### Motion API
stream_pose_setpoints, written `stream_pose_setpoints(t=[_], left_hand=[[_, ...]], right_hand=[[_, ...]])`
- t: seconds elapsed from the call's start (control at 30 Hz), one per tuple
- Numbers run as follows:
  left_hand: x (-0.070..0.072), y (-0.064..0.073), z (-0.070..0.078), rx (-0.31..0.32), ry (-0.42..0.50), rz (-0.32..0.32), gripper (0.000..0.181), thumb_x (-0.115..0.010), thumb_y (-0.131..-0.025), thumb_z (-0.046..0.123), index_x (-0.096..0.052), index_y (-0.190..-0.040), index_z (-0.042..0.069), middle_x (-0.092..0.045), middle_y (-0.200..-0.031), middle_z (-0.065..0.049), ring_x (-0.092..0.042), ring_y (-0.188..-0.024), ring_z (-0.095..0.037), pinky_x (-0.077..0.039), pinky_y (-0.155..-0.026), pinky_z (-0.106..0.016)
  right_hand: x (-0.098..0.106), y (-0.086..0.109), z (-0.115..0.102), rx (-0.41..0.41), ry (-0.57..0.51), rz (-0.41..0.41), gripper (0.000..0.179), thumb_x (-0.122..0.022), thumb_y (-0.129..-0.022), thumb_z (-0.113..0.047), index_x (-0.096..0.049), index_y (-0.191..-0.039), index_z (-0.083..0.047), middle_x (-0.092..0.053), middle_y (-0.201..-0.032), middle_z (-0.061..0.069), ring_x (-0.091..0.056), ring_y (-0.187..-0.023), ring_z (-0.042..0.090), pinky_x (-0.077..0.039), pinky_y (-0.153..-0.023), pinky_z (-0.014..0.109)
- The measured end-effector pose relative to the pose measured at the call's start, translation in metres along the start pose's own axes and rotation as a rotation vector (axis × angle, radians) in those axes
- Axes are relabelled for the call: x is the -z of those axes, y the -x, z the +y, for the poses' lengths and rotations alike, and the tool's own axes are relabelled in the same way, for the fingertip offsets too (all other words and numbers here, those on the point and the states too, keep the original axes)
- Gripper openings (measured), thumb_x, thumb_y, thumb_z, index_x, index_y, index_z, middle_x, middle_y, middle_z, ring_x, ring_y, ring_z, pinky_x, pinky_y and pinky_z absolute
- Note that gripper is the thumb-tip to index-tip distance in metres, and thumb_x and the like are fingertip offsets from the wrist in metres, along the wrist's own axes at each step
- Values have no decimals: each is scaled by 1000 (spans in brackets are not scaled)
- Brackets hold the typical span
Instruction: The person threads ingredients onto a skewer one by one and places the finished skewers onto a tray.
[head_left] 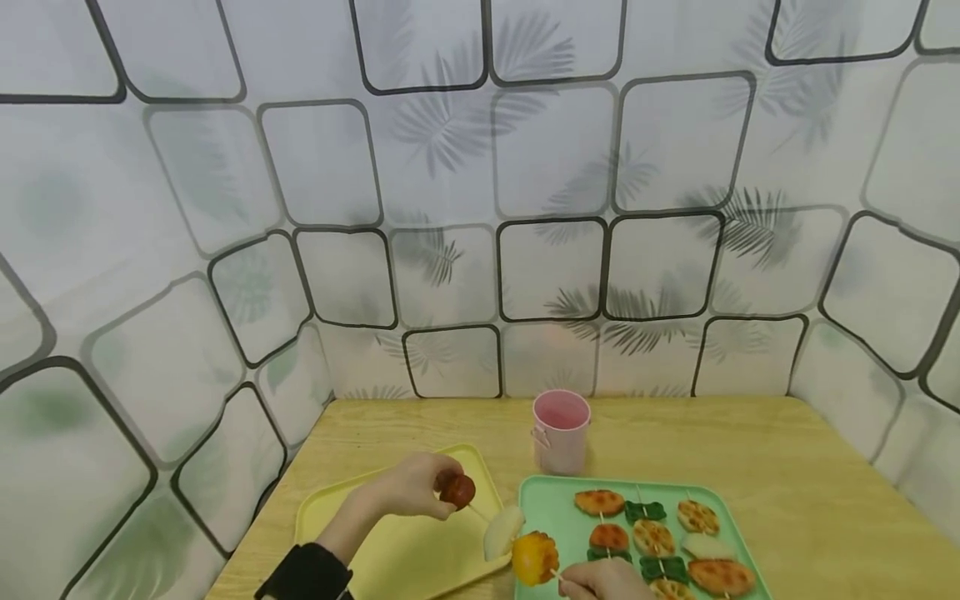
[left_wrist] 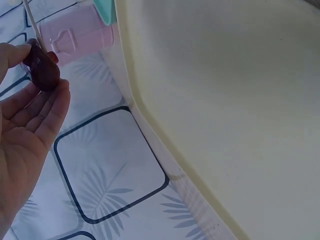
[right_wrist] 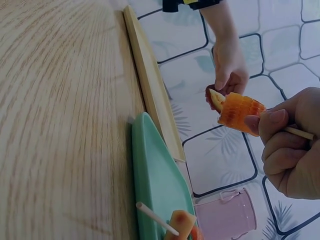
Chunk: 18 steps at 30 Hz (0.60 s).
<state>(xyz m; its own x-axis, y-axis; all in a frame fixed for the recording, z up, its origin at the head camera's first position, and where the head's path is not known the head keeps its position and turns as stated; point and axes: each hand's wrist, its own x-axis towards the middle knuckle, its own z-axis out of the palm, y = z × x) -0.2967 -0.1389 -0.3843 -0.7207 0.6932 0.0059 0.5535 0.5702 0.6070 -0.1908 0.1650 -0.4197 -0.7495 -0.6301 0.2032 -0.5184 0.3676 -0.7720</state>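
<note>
A toy food skewer is held between both hands over the gap between the two trays. My left hand (head_left: 416,487) pinches a glossy dark red food piece (head_left: 459,492) at its far end, thumb on one side and fingers on the other. Along the same stick come a pale slice (head_left: 502,532) and a yellow-orange corn piece (head_left: 535,558). Below the corn, my right hand (head_left: 609,581) grips the wooden stick (right_wrist: 300,132), its fingers curled round it in the right wrist view. Close up in the left wrist view, the dark red piece (left_wrist: 45,72) sits between thumb and fingertips.
A yellow tray (head_left: 405,550) lies under the left forearm. On the right, a green tray (head_left: 551,500) carries several toy skewers (head_left: 652,537) in rows. Behind it stands a pink bucket (head_left: 561,433) on the wooden table (head_left: 810,483), with patterned curtains beyond.
</note>
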Motion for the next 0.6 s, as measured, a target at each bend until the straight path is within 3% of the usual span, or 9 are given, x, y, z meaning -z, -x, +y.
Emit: stream_pose_setpoints(t=[0.27, 0.6], left_hand=[[-3, -6, 4, -23, -140, -10, 29, -70, -72, 11, -62, -100, 12, -54, -79, 11, -47, -64, -3, -42, -58, -21], [-1, -8, 8, -19, -166, -18, 27, -70, -72, 9, -62, -97, 11, -54, -78, 10, -45, -64, -3, -41, -56, -20]], right_hand=[[2, -1, 4, -69, -55, -31, 24, -50, -94, -11, -65, -77, -3, -43, -50, -10, -41, -47, -5, -40, -46, 19], [-3, -1, 14, 48, 31, 14, 26, -49, -94, -8, -60, -71, -8, -39, -50, -11, -36, -46, -7, -36, -44, 17]])
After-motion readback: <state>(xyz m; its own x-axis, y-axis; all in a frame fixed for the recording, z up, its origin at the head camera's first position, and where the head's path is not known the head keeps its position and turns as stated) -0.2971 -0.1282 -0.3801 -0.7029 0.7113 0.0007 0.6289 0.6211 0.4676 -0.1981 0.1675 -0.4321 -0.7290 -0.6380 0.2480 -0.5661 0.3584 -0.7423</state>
